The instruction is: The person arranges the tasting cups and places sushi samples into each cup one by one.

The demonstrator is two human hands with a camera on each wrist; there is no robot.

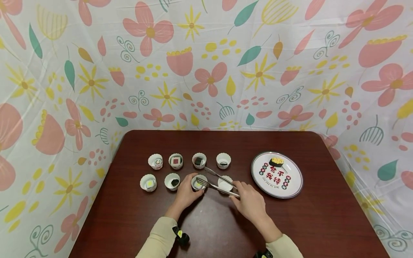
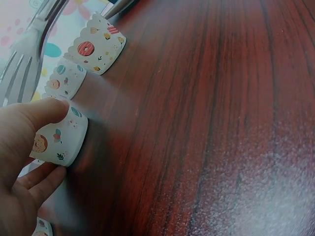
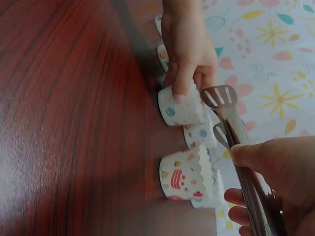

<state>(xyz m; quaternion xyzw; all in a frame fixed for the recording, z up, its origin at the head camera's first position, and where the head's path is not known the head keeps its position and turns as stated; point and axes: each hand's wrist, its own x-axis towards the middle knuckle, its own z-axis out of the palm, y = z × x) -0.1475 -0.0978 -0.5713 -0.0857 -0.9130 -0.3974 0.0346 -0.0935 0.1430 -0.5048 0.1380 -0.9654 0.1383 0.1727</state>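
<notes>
My left hand (image 1: 187, 191) grips the side of a scalloped paper cup (image 2: 61, 140) in the front row, thumb on one side and fingers on the other. Inside that cup sits a small white piece with a yellow centre (image 1: 198, 185). Metal tongs (image 1: 222, 190) with slotted ends are held in my right hand (image 1: 250, 200). Their ends are spread apart: one is over the gripped cup, the other near the back-row cup (image 1: 199, 165) holding a dark piece. Nothing shows between the ends. In the right wrist view the tongs' slotted end (image 3: 220, 96) is close to the gripped cup's rim.
Other paper cups stand in two rows, among them one with a red-topped piece (image 1: 175, 161) and a white-looking one (image 1: 226, 184) under the tongs. To the right, an oval plate (image 1: 293, 175) with red lettering bears a yellow-topped sushi piece (image 1: 276, 162). A flowered curtain (image 1: 206, 71) hangs behind the table.
</notes>
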